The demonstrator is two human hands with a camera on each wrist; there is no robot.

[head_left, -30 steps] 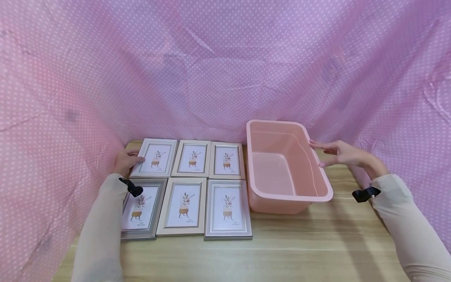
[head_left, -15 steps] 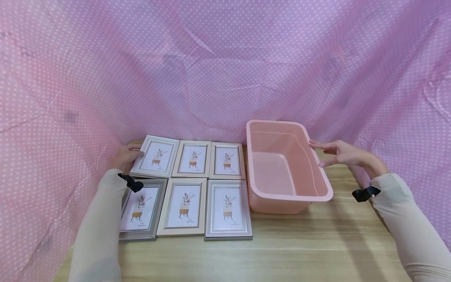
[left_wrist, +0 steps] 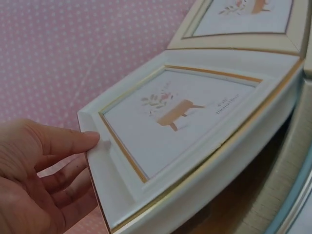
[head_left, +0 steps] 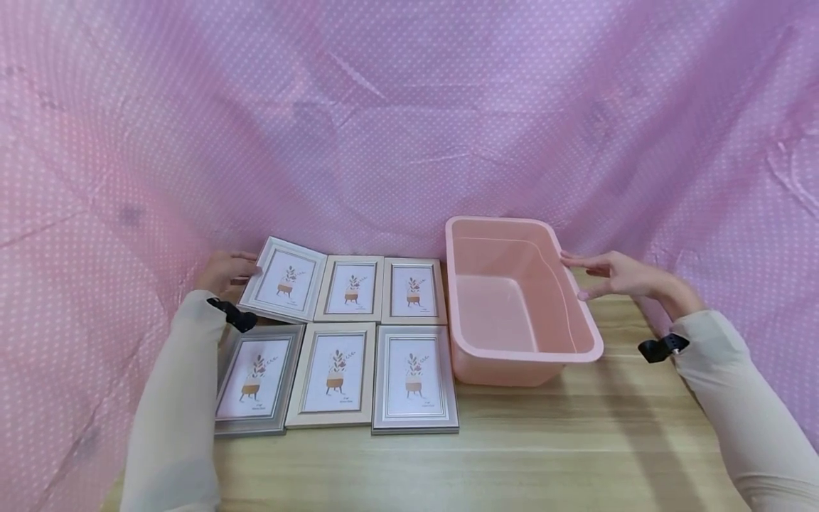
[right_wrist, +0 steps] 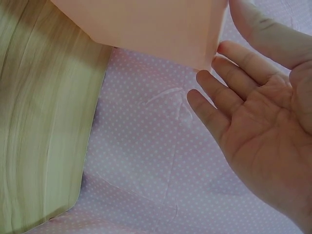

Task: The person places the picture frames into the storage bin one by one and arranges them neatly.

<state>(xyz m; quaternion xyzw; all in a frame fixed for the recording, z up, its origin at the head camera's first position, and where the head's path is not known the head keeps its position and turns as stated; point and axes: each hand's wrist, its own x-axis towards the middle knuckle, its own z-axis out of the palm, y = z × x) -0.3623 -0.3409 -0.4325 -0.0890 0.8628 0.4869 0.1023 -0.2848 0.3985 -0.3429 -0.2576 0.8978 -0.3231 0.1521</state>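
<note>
At the back left, my left hand (head_left: pixel 229 272) pinches the outer edge of a white picture frame (left_wrist: pixel 124 190), thumb on its face and fingers beneath. That edge is lifted, so the frame tilts, with a dark gap showing under it in the left wrist view. Its card shows a potted plant. My right hand (head_left: pixel 630 276) touches the right rim of a pink plastic basin (head_left: pixel 525 355), fingers fairly straight and spread, palm off the wall in the right wrist view. Nothing is visible inside the basin.
Several more picture frames lie flat in two rows: a grey one (head_left: pixel 230 427), cream ones (head_left: pixel 294 405) and a silvery one (head_left: pixel 416 428). They sit left of the basin on a wooden table (head_left: pixel 512 455). Pink dotted cloth (head_left: pixel 409 142) hangs behind and at both sides.
The white picture frame's left side has risen from lying nearly flat, and it has turned slightly. My left hand has shifted a little up and left with it. The right hand stays on the basin.
</note>
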